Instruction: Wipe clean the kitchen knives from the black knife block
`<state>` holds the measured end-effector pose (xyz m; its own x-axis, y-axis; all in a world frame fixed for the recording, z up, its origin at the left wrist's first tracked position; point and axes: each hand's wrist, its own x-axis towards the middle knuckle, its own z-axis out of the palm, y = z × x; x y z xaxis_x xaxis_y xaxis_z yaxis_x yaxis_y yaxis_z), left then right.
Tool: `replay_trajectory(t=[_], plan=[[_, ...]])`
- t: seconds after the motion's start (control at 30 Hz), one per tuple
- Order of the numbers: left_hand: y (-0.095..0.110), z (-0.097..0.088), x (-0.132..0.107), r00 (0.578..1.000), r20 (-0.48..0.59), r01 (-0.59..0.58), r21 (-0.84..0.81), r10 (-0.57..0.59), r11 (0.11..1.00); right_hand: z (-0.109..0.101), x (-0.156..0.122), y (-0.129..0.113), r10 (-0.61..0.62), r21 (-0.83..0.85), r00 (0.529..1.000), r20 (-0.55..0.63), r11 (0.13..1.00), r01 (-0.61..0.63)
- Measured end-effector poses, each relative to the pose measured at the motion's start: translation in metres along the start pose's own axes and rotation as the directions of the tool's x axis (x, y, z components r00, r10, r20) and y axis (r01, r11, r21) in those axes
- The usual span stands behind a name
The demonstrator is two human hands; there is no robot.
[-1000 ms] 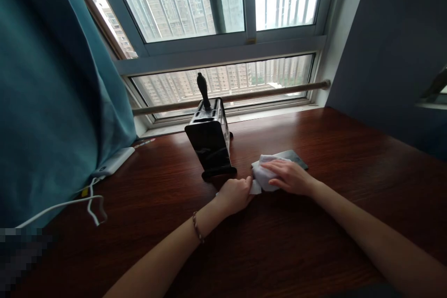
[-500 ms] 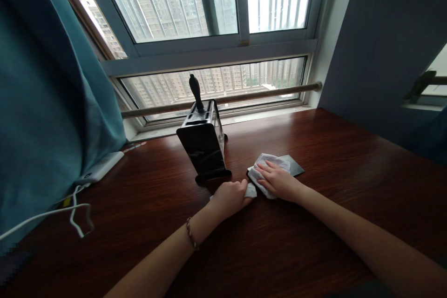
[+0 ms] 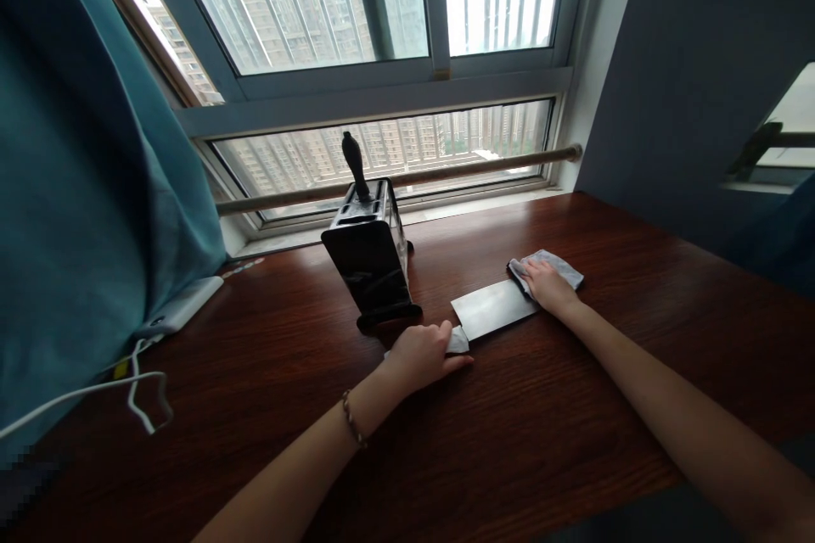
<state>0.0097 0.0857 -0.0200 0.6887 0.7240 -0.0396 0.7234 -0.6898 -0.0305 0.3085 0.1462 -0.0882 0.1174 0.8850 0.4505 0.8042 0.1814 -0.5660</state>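
A cleaver (image 3: 493, 310) lies flat on the brown table, its broad steel blade showing. My left hand (image 3: 420, 356) is wrapped round its handle, with something white, perhaps a cloth or tissue, showing between the fingers and the blade. At the blade's far right end, my right hand (image 3: 548, 284) presses on a greyish-white cloth (image 3: 564, 267), fingers curled over its left part. The cloth covers the blade's tip and spreads onto the table. Most of the handle is hidden by my left hand.
A black knife block (image 3: 369, 267) with one dark-handled knife (image 3: 355, 163) stands behind my left hand. Left on the table (image 3: 286, 424) are a white power strip (image 3: 184, 305) and a white cable (image 3: 137, 399), beside a blue curtain (image 3: 115, 144). A window with a rail (image 3: 484, 167) lies behind.
My right hand has slid the cloth rightward along the blade to its far end, uncovering most of the steel. My left hand stays on the handle.
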Motion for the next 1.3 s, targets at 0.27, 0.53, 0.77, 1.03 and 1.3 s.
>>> replay_trajectory(t=[0.27,0.53,0.77,1.03,1.3], plan=[[-0.002,0.004,0.001,1.000,-0.020,-0.006,0.023,0.006,1.000,-0.018,-0.007,-0.054,-0.220,-0.024,0.972,0.078,0.975,0.223],[-0.001,0.006,0.000,0.998,-0.053,-0.015,0.007,0.015,1.000,-0.010,-0.037,-0.109,-0.594,0.186,0.751,0.288,0.804,0.565],[-0.001,0.007,0.001,0.998,-0.065,-0.007,0.023,0.009,1.000,-0.003,-0.028,-0.087,-0.446,0.118,0.814,0.372,0.893,0.435],[-0.002,0.007,0.001,0.997,-0.069,-0.014,0.040,0.016,0.999,-0.002,-0.025,-0.074,-0.256,-0.248,0.946,0.197,0.921,0.301],[-0.002,0.010,0.001,0.997,-0.078,-0.003,0.033,0.005,0.999,-0.002,-0.036,-0.098,-0.283,-0.135,0.930,0.233,0.938,0.320]])
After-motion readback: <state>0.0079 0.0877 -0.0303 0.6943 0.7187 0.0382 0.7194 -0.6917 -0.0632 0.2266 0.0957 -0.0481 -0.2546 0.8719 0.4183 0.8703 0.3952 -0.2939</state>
